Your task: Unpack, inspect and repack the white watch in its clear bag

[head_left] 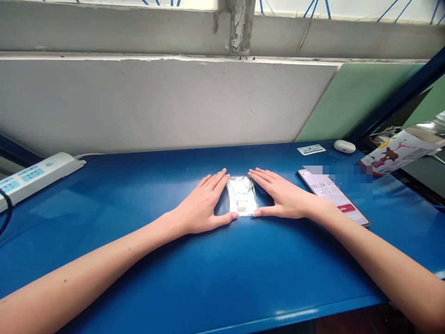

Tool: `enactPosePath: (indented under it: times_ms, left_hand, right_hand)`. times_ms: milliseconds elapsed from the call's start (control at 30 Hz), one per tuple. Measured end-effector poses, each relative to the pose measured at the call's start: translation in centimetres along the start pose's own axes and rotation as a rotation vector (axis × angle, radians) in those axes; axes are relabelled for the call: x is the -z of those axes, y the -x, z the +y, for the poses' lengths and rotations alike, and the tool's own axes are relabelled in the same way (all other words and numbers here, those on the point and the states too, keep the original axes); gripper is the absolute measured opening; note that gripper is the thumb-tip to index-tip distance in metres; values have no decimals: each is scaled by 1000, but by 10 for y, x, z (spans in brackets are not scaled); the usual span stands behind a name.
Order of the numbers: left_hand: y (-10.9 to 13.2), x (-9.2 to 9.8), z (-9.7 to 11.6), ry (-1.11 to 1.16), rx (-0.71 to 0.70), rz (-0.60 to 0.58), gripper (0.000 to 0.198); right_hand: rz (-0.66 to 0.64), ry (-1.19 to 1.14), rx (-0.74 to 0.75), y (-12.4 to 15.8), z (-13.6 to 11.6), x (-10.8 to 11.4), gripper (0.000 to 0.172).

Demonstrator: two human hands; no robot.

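Note:
A small clear plastic packet (242, 204) with white pieces inside lies flat on the blue table (194, 273), between my two hands. My left hand (205, 202) rests at the packet's left side, palm down, with the fingers stretched forward and the thumb at its near left corner. On the opposite side my right hand (278, 195) lies palm down too, thumb at the near right corner and fingertips by the far right corner. Both hands have the thumb spread from the fingers. What exactly the white pieces are, I cannot make out.
Right of my right hand lies a phone (333, 192) showing a running timer. Behind it are a small card (311, 149) and a white earbud case (344, 146). A labelled bottle (403, 150) leans at the far right. A power strip (41, 174) sits at the left.

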State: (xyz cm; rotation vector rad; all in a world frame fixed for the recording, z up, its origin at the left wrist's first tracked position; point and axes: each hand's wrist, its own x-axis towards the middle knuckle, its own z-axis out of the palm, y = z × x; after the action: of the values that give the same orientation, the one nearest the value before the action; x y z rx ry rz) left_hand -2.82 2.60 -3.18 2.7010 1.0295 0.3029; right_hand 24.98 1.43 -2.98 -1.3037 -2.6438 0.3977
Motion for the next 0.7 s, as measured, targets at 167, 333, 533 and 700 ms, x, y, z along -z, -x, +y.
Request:
enactPosePath:
  times_ms: [167,333,533,700]
  left_hand:
    - [2,-1,0,5,1,18,76]
    - [2,-2,0,-3,58,39,56]
    - [0,-4,-2,-32,118,8,72]
    - [-1,-3,-2,-21,102,-18,85]
  right_hand:
    - [78,49,-25,-2,-3,1,77]
    - [252,95,-78,-4,-4,0,45]
    - [284,54,-44,-3,-10,3,30]
    - [265,36,4,-3,-10,3,30]
